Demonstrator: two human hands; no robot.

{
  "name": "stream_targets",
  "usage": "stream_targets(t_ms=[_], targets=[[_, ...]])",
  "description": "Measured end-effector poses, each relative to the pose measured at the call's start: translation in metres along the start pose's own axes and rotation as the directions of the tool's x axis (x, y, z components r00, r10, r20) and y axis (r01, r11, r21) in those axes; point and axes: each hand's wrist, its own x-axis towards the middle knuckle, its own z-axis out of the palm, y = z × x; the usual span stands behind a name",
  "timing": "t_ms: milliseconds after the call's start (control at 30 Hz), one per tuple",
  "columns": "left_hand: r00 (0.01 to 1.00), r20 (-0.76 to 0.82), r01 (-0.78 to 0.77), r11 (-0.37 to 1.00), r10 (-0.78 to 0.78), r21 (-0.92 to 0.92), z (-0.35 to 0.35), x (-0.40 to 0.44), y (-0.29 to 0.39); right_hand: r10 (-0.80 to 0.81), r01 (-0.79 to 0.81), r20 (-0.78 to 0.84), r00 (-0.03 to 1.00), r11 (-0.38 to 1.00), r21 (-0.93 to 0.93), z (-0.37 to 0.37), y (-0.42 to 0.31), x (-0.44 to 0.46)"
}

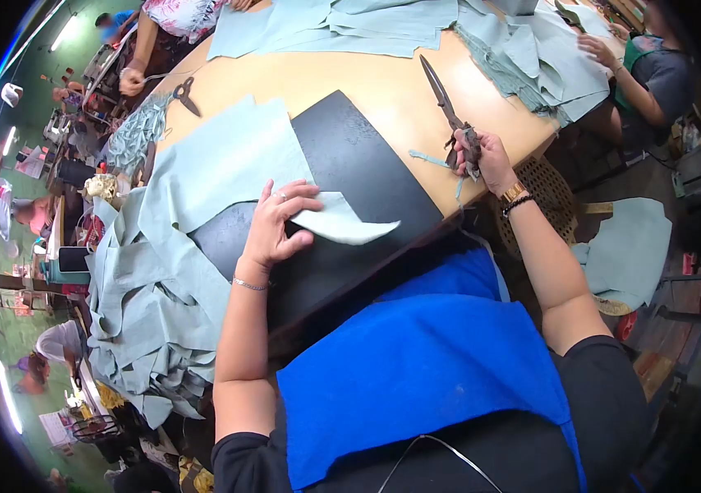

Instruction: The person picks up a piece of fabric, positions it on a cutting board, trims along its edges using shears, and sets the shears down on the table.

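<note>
My left hand [272, 223] is over a black board [350, 156], its fingers and thumb around the edge of a small pale-green piece of sheet material [350, 223]. The free end of that piece curls up, showing a whiter underside. In my right hand [486, 156] is a large pair of scissors [439, 92], blades pointing away from me over the table. Dark wrapping covers the scissor handles. A thin green scrap strip [428, 158] lies beside them. Larger green sheets [227, 156] lie left of my left hand, partly on the board.
A heap of green pieces [153, 312] hangs over the table's left side. More green stacks [342, 29] lie at the far side. Another pair of scissors [187, 97] rests near thin strips [138, 127]. Co-workers are across the table [367, 78] and at right, near a woven chair [539, 197].
</note>
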Motion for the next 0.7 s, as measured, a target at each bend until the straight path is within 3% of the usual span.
stream_targets(t_ms=[67, 100, 133, 200, 233, 267, 300, 333, 433, 533, 667, 700], targets=[[0.994, -0.027, -0.105, 0.993, 0.103, -0.060, 0.004, -0.013, -0.008, -0.006, 0.006, -0.006, 1.000, 1.000, -0.027, 0.003, -0.004, -0.007], [0.999, -0.045, -0.023, 0.986, 0.015, -0.164, 0.002, -0.015, 0.001, 0.003, -0.003, 0.001, 1.000, 1.000, -0.013, 0.006, -0.006, -0.013], [0.986, -0.169, -0.062, 0.942, 0.005, -0.330, 0.009, -0.020, -0.004, 0.013, -0.013, 0.007, 1.000, 1.000, 0.001, 0.009, -0.009, -0.023], [0.908, -0.129, 0.312, 0.850, -0.398, -0.424, 0.011, -0.027, -0.006, 0.039, -0.038, 0.016, 0.999, 0.999, -0.030, 0.013, -0.010, -0.045], [0.890, -0.201, 0.357, 0.900, -0.409, -0.252, 0.007, -0.019, 0.008, 0.050, -0.048, 0.019, 0.999, 0.996, -0.073, 0.015, -0.011, -0.055], [0.888, -0.110, 0.458, 0.882, -0.446, 0.115, -0.006, -0.016, 0.023, 0.060, -0.057, 0.022, 0.998, 0.992, -0.116, 0.017, -0.012, -0.067], [0.958, -0.119, 0.288, 0.891, -0.262, 0.351, -0.006, -0.017, 0.019, 0.055, -0.056, -0.008, 0.998, 0.996, -0.077, 0.026, -0.013, -0.080], [0.994, -0.081, 0.105, 0.816, -0.072, 0.568, -0.005, -0.018, 0.014, 0.086, -0.083, 0.018, 0.996, 0.989, -0.120, 0.026, -0.012, -0.090], [0.956, -0.024, 0.265, 0.822, -0.294, 0.503, 0.007, -0.007, 0.001, 0.151, -0.136, 0.076, 0.986, 0.974, -0.182, 0.028, -0.011, -0.111], [0.936, -0.137, 0.343, 0.758, -0.323, 0.555, 0.025, 0.025, -0.020, 0.196, -0.179, 0.076, 0.978, 0.966, -0.187, 0.042, -0.015, -0.132], [0.878, -0.317, 0.463, 0.801, -0.358, 0.379, 0.043, 0.063, -0.050, 0.314, -0.296, 0.172, 0.934, 0.947, -0.123, 0.046, -0.015, -0.152], [0.881, -0.354, 0.432, 0.840, -0.314, 0.329, 0.042, 0.062, -0.051, 0.353, -0.337, 0.184, 0.917, 0.935, -0.113, 0.049, -0.019, -0.156]])
